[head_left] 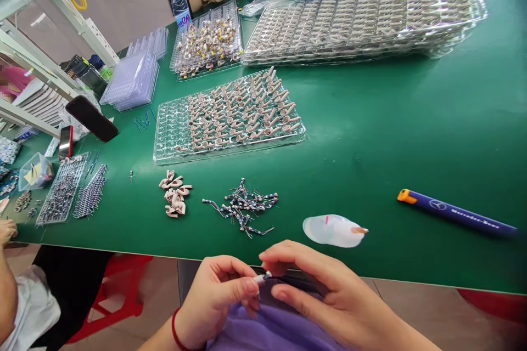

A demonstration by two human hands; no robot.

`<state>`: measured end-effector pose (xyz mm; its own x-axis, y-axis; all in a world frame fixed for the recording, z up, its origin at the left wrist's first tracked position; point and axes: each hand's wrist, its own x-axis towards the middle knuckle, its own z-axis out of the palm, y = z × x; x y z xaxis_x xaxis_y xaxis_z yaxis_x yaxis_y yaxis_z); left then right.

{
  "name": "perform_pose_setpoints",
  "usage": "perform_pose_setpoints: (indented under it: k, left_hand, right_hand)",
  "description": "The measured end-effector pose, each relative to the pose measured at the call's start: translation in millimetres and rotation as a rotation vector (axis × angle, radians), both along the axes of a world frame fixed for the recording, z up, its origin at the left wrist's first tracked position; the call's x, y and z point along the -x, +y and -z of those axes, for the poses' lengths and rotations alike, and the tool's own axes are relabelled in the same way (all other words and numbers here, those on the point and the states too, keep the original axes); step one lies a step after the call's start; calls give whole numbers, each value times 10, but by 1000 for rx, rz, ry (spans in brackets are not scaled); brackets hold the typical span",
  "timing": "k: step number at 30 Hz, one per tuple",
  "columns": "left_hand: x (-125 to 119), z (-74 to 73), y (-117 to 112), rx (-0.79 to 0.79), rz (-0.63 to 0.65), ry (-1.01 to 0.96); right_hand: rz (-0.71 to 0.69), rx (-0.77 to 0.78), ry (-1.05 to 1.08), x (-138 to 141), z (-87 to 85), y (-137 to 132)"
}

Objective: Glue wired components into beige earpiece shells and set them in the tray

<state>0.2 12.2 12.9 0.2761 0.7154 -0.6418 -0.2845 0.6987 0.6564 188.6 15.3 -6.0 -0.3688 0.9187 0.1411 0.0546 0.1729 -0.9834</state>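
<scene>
In front of the middle tray, at the tabletop's near edge, the left hand pinches a small part between thumb and fingers; its tip sticks out toward the right hand, whose thumb and fingers stand parted just beside it, though I cannot tell whether they touch it. Nearer than the middle tray lie a white bottle with a brownish tip, to the right, a heap of wired parts and a pile of beige caps. Left of the middle tray, a parts tray is crowded with small dark pieces. The middle tray itself carries rows of beige caps across its centre and right. Behind it, a far tray holds jumbled white and yellow pieces beside a water bottle; behind and to its right, a tray stack bears rows of beige caps.
</scene>
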Motion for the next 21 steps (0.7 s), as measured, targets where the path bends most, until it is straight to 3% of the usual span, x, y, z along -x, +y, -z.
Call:
perform_pose_setpoints:
  k: [9,21]
  left_hand:
    - [-2,-11,5,-20,36,15]
    - [38,26,-65,-266,103,90]
  right_hand:
    - [-1,-16,52,20,-39,24]
    - [50,-12,128,83,-60,4]
